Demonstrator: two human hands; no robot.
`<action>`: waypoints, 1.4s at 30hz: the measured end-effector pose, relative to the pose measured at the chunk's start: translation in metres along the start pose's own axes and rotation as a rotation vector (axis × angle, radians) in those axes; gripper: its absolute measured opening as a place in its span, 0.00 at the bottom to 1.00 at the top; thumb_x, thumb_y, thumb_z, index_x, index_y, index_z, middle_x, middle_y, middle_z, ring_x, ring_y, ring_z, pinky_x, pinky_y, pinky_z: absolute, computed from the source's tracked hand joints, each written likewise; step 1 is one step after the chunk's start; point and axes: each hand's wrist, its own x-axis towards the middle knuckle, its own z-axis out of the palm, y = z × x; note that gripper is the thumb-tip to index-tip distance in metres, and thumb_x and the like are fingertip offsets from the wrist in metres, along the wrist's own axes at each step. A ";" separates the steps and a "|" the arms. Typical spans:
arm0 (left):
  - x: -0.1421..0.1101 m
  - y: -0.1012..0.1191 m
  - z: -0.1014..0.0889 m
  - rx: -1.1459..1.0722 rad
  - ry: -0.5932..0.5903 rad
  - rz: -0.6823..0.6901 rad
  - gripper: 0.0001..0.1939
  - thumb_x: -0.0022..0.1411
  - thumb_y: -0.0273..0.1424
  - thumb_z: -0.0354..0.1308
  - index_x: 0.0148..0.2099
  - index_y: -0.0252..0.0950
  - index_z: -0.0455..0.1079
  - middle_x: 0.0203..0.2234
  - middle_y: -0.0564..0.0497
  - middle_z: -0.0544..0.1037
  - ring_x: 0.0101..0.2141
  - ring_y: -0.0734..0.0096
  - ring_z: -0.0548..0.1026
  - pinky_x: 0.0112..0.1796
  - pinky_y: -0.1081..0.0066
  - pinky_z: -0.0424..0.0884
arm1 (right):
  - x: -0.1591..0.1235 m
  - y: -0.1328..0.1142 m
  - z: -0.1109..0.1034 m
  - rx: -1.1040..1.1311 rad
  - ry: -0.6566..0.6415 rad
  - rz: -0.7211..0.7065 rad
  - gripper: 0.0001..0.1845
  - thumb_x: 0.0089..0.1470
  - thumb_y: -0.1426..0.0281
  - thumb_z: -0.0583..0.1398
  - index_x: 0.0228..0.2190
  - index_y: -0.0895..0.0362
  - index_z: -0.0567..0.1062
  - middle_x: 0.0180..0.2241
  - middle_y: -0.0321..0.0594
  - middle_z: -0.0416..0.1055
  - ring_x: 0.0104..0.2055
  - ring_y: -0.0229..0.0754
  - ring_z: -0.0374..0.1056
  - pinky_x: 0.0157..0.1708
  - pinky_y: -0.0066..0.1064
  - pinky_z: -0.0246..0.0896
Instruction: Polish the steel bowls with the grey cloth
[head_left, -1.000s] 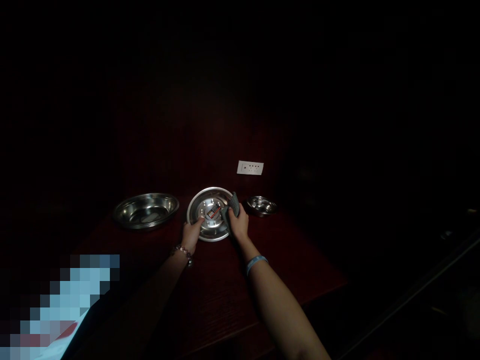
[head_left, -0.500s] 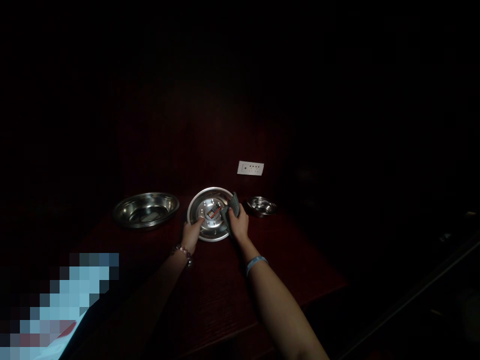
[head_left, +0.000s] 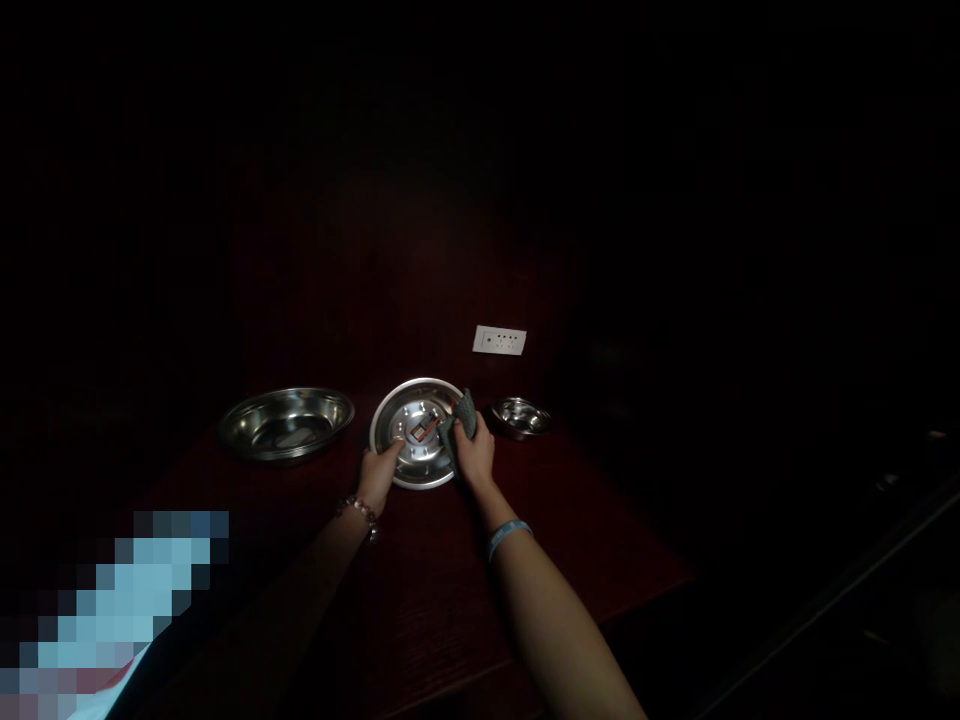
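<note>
A round stainless steel basin (head_left: 428,467) with a label stuck on its bottom is tilted up, its inside facing me. My left hand (head_left: 379,474) is closed on its lower left rim, the thumb over the inside; the other fingers are hidden behind. At the right rim, my right hand (head_left: 476,452) grips a grey-green cloth (head_left: 466,411) that lies against the metal. Part of the cloth folds over the inner wall.
On the dark red table (head_left: 420,590), a larger metal basin (head_left: 289,425) stands at the left and a smaller metal bowl (head_left: 520,417) at the right. A white socket panel (head_left: 499,340) is on the wall behind. A blurred bright blue shape (head_left: 142,590) covers the lower left.
The whole view has shifted slightly, with everything a little lower and to the left. Both hands keep their holds on the basin and the cloth.
</note>
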 end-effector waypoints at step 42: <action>0.006 0.000 -0.003 0.026 -0.029 -0.006 0.09 0.60 0.22 0.66 0.45 0.30 0.80 0.46 0.36 0.86 0.55 0.47 0.82 0.59 0.52 0.75 | -0.001 0.001 -0.001 0.056 -0.019 -0.001 0.15 0.59 0.59 0.59 0.41 0.55 0.80 0.36 0.41 0.82 0.36 0.45 0.75 0.40 0.32 0.68</action>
